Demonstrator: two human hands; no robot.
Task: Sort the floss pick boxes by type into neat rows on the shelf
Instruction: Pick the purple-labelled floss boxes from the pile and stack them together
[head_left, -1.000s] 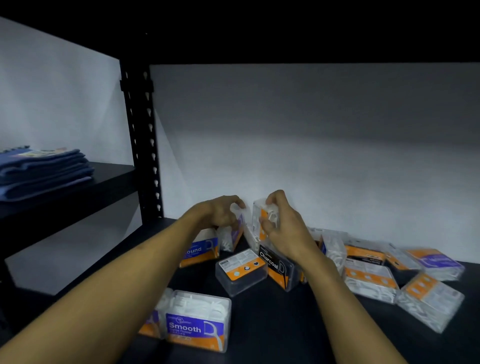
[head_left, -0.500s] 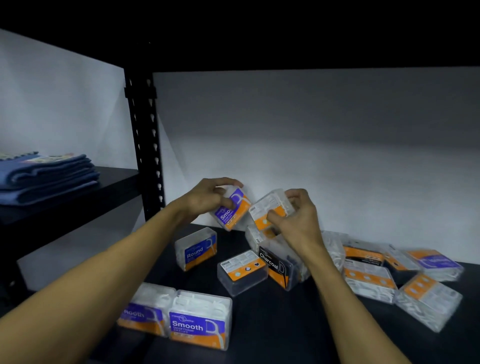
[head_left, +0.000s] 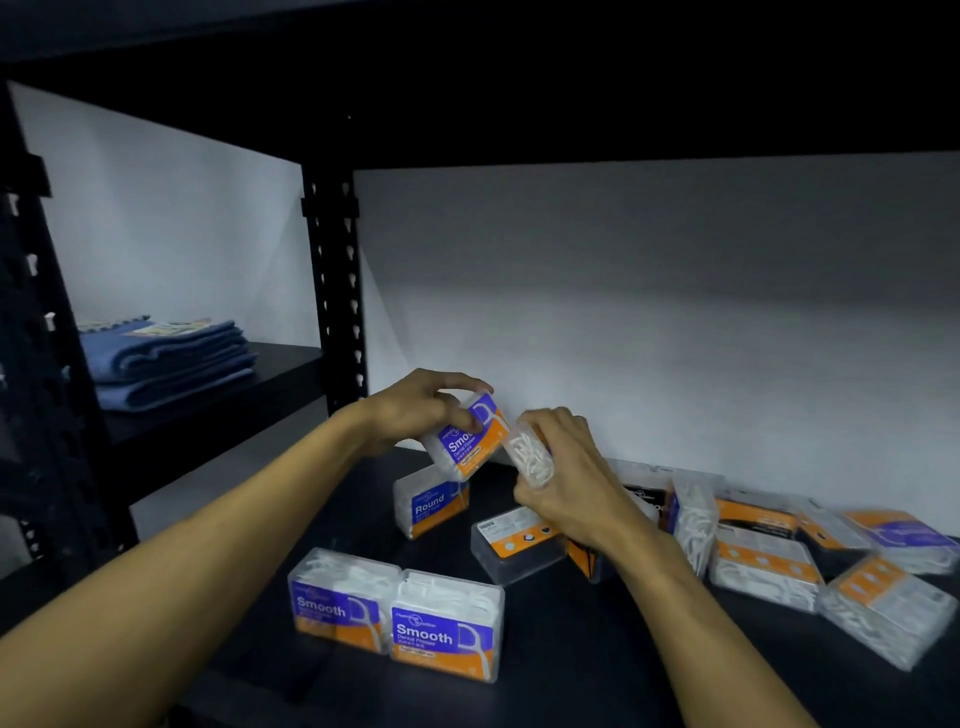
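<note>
My left hand (head_left: 415, 410) grips a tilted "Smooth" floss pick box (head_left: 467, 441) above the dark shelf (head_left: 571, 654). My right hand (head_left: 571, 478) holds a second clear box (head_left: 530, 457) just right of it, white picks showing through. Two "Smooth" boxes (head_left: 395, 613) stand side by side at the front left. A "Round" box (head_left: 431, 501) stands behind them, under my left hand. A dark clear box (head_left: 511, 545) lies beneath my right wrist. Several more boxes (head_left: 769, 551) lie jumbled at the right, some blurred.
A black perforated upright post (head_left: 337, 291) stands left of the boxes. Folded blue towels (head_left: 166, 358) lie on the neighbouring shelf at the left. A white wall (head_left: 649, 332) backs the shelf, and a dark shelf board hangs overhead.
Both hands lifted their boxes off the pile and raised them. The right hand turned its box from label side to clear side. The view shifted right and down.
</note>
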